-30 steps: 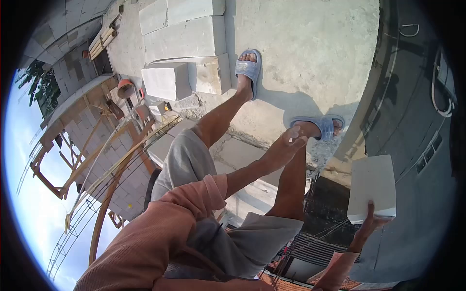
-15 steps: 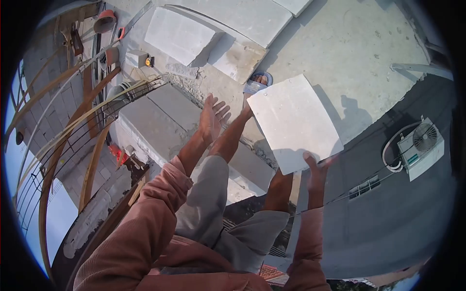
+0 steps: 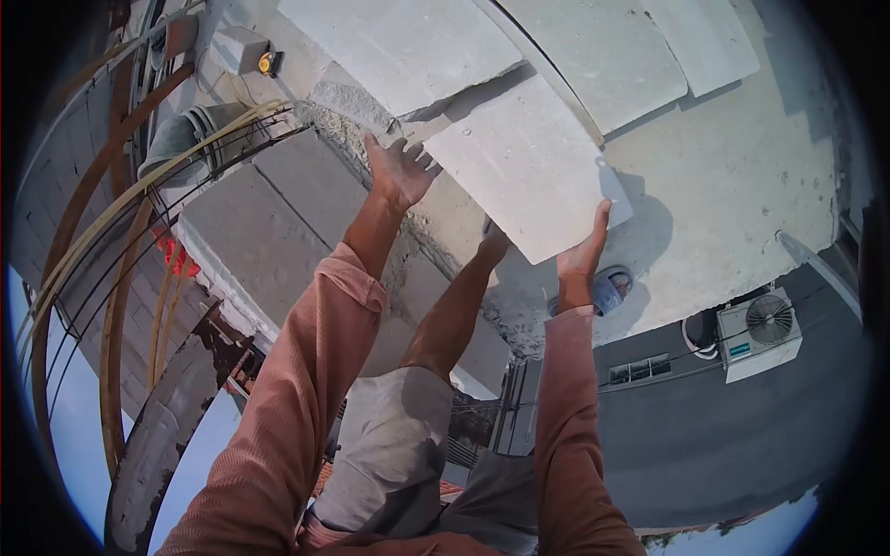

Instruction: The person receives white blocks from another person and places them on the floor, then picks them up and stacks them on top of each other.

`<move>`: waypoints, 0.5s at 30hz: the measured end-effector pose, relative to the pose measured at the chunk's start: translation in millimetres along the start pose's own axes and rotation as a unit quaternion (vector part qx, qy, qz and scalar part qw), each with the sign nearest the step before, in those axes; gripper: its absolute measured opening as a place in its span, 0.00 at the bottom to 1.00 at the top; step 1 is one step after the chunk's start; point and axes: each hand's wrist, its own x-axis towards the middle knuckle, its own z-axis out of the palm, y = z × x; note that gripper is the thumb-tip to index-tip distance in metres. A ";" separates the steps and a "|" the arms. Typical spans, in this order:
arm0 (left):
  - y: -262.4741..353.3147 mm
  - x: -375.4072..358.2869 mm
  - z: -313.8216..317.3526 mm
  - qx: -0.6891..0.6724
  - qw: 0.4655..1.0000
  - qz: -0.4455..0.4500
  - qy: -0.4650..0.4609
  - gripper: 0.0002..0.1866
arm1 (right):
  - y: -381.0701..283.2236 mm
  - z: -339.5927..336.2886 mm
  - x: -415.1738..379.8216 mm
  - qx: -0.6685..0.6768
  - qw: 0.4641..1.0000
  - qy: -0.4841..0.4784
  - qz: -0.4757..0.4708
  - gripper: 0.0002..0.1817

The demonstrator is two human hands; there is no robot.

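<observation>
Concrete block (image 3: 530,171) is gripped at its near end by the right hand (image 3: 584,255), thumb raised along the edge, other fingers hidden. Just beside the block's left corner, the left hand (image 3: 400,174) is held empty, palm up, fingers spread. Left of the block, nested buckets (image 3: 176,148) are seen; beyond it, pale slabs (image 3: 603,60) are laid.

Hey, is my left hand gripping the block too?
No, your left hand is open with its fingers spread near the corner of the block, while your right hand holds it.
</observation>
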 end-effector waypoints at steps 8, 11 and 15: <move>121.8 90.5 53.0 0.159 0.959 0.176 -0.153 0.47 | 35.0 31.4 5.0 0.047 0.998 0.040 -0.008 0.39; 127.2 89.2 53.5 0.148 0.967 0.165 -0.123 0.39 | 38.9 34.6 -0.5 0.019 0.998 0.054 -0.018 0.39; 133.0 90.3 60.6 0.142 0.962 0.149 -0.180 0.37 | 22.6 51.1 -5.3 0.014 0.998 0.056 -0.018 0.41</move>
